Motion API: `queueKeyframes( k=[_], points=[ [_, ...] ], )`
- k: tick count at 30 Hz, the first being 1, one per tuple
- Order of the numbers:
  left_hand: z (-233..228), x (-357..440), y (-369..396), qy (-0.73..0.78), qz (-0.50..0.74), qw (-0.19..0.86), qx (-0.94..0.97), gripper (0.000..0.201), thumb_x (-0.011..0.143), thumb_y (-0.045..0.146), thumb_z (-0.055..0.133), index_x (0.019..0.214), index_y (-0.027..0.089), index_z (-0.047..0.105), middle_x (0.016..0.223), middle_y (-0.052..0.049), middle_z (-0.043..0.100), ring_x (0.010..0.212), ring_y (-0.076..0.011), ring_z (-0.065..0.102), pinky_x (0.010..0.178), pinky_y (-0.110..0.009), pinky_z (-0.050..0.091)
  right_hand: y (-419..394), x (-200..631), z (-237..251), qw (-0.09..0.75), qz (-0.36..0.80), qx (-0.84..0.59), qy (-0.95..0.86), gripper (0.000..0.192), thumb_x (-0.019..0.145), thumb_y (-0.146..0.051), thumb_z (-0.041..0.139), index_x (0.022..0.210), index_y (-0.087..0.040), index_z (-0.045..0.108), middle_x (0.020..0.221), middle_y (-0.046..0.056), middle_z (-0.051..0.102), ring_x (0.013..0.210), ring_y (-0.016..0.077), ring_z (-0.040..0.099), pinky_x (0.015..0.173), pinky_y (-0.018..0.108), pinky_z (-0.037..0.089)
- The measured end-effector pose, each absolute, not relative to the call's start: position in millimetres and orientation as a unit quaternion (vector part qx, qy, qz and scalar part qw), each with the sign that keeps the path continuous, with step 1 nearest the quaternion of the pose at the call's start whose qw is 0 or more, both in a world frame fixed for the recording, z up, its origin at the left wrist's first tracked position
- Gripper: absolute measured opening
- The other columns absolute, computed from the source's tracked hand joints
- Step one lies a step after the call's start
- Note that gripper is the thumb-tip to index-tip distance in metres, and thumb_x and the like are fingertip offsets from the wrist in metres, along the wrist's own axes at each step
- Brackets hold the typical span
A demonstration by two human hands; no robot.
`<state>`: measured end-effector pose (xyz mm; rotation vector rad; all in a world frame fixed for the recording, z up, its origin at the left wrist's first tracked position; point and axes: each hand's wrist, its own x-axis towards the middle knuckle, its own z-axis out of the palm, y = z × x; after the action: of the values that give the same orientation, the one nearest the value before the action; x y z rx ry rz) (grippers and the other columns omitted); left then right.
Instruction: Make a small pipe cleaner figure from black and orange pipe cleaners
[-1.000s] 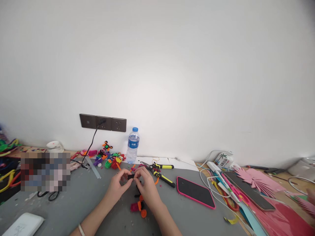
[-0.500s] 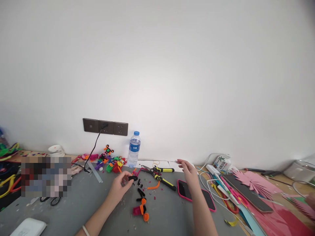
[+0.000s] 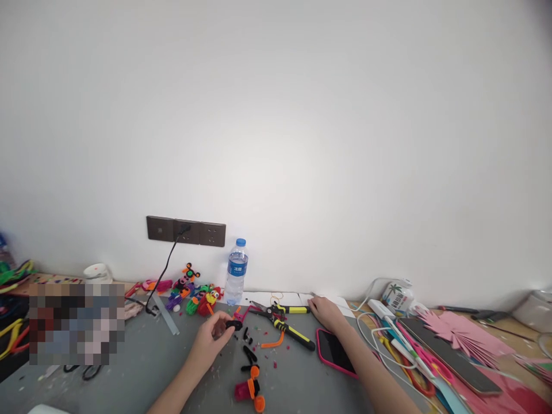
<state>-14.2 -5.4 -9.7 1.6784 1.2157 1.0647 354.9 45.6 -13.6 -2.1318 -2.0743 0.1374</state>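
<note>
My left hand [image 3: 211,338] pinches a black fuzzy pipe-cleaner piece [image 3: 234,325] above the grey mat. At the back edge, my right hand [image 3: 324,310] has its fingers curled in over white paper, close to the upper handle end of the yellow-and-black cutters [image 3: 294,333]. What its fingertips hold, if anything, is too small to make out. The cutters lie with their blades apart. Nearer me rests an orange, magenta and black pipe-cleaner figure [image 3: 248,390], with short black pieces [image 3: 249,353] just behind it. A bent orange pipe cleaner [image 3: 273,344] lies beside the lower handle.
A water bottle [image 3: 237,273] stands against the wall, with colourful pipe-cleaner figures [image 3: 202,298] to its left. Under my right forearm is a pink-cased phone [image 3: 334,351]. White cables [image 3: 366,339], scissors and coloured paper [image 3: 457,333] crowd the right side. Small scraps dot the mat.
My right hand has come down onto the paper by the cutter handle, its fingers curling in. My left hand keeps hold of the black piece. The view has tilted up slightly.
</note>
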Motion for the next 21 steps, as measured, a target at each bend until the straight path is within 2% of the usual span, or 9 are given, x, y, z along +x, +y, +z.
queueKeyframes(
  k=[8, 14, 21],
  points=[
    [-11, -12, -4, 0.488, 0.402, 0.391, 0.669, 0.026, 0.078, 0.046, 0.057, 0.078, 0.020, 0.059, 0.067, 0.001, 0.049, 0.065, -0.0176, 0.046, 0.061, -0.026, 0.036, 51, 349, -15, 0.004, -0.009, -0.716, -0.698, 0.053, 0.102, -0.034, 0.029, 0.084, -0.015, 0.075, 0.090, 0.017, 0.074, 0.090, 0.0278, 0.070, 0.075, 0.031, 0.046],
    [-15, -8, 4, 0.483, 0.419, 0.367, 0.675, 0.020, 0.076, 0.039, 0.060, 0.078, 0.019, 0.061, 0.067, 0.000, 0.054, 0.066, -0.0175, 0.050, 0.062, -0.026, 0.038, 53, 350, -13, -0.029, -0.033, -0.712, -0.700, 0.052, 0.102, -0.034, 0.029, 0.090, -0.014, 0.075, 0.094, 0.019, 0.074, 0.092, 0.0297, 0.070, 0.076, 0.034, 0.047],
    [-22, -8, 9, 0.484, 0.418, 0.342, 0.688, 0.019, 0.078, 0.039, 0.058, 0.080, 0.020, 0.062, 0.068, 0.000, 0.058, 0.064, -0.0173, 0.053, 0.060, -0.026, 0.039, 57, 348, -12, -0.040, -0.058, -0.714, -0.697, 0.050, 0.102, -0.036, 0.030, 0.090, -0.014, 0.074, 0.093, 0.019, 0.073, 0.091, 0.0260, 0.071, 0.079, 0.032, 0.047]
  ],
)
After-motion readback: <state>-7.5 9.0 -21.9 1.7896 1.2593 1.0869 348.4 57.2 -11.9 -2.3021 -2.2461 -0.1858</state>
